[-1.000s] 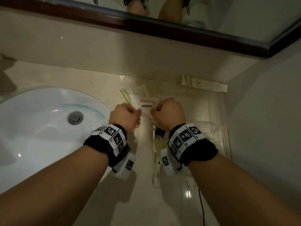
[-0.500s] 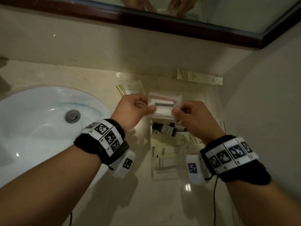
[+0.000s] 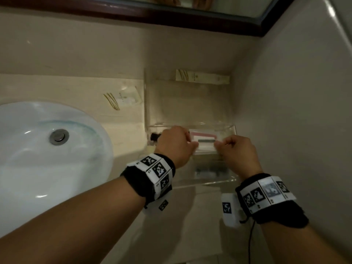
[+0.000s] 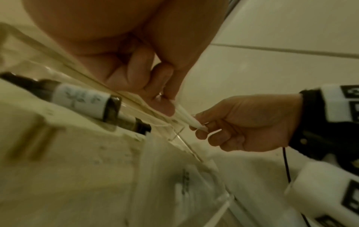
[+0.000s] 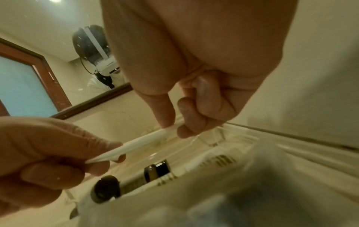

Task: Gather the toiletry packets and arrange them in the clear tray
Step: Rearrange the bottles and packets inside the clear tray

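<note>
A flat white toiletry packet with a pink stripe and a dark bar is held level just above the near compartment of the clear acrylic tray, which sits on the beige stone counter in the corner by the wall. The left hand pinches the packet's left end between thumb and curled fingers; the right hand pinches the right end the same way. In the wrist views the packet shows edge-on as a thin white strip between the two pinches.

Under the packet, inside the tray, lie a small dark bottle with a white label on its side and cream paper packets with gold markings; further down the compartment a blurred clear-wrapped item cannot be made out. A long cream box with gold lines rests against the back wall at the tray's far end. A cream sachet with gold lines lies on the counter just left of the tray, outside it. Further left is the white oval sink with its metal drain plug. A dark wood-framed mirror runs along the wall above.
</note>
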Action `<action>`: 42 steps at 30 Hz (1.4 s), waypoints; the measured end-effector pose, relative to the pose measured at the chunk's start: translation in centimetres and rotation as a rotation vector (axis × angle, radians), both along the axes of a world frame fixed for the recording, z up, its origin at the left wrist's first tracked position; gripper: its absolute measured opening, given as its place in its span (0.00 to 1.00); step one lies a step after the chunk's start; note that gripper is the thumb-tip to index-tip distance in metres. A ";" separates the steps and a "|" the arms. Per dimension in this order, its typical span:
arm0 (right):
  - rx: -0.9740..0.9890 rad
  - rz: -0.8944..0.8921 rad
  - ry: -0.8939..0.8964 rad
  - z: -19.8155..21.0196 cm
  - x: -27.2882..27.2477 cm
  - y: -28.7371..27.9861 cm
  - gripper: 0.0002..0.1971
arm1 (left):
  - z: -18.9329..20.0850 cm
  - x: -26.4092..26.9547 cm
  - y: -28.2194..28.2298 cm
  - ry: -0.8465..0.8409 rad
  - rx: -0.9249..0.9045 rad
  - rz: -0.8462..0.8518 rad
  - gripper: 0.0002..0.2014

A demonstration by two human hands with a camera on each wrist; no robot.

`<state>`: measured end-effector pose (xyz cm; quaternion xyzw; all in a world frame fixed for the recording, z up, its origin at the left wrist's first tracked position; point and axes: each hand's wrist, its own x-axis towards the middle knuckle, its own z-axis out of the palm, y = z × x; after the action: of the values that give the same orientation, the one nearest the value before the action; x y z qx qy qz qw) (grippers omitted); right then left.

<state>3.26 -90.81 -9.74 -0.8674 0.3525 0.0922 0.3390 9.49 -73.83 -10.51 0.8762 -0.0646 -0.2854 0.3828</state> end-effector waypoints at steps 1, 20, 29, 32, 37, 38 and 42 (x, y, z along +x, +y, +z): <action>-0.026 -0.009 0.011 -0.2 -0.3 -0.4 0.09 | 0.0 -0.3 -0.7 -0.004 0.026 -0.007 0.11; -0.371 0.173 0.044 -2.6 -1.7 -0.6 0.16 | -3.3 -1.1 -5.3 -0.074 0.213 -0.165 0.07; -0.335 0.151 0.048 -1.6 -0.2 -0.6 0.13 | -2.5 -0.9 -4.3 -0.151 0.149 -0.307 0.14; -0.329 0.082 -0.011 -0.9 1.1 -0.3 0.12 | -0.8 0.8 -4.0 -0.246 0.079 -0.196 0.12; -0.256 0.044 -0.072 0.4 3.0 0.1 0.10 | 1.8 5.4 -4.3 -0.234 -0.039 0.123 0.10; -0.220 0.028 -0.083 0.6 3.3 0.1 0.11 | 1.9 6.4 -4.3 -0.221 -0.051 0.181 0.11; -0.091 -0.049 -0.115 1.1 5.0 -0.4 0.12 | 1.6 10.2 -4.4 -0.187 -0.063 0.355 0.13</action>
<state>8.25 -91.22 -8.60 -0.8769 0.3572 0.0181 0.3213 19.72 -78.26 -8.91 0.8841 0.0467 -0.1285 0.4469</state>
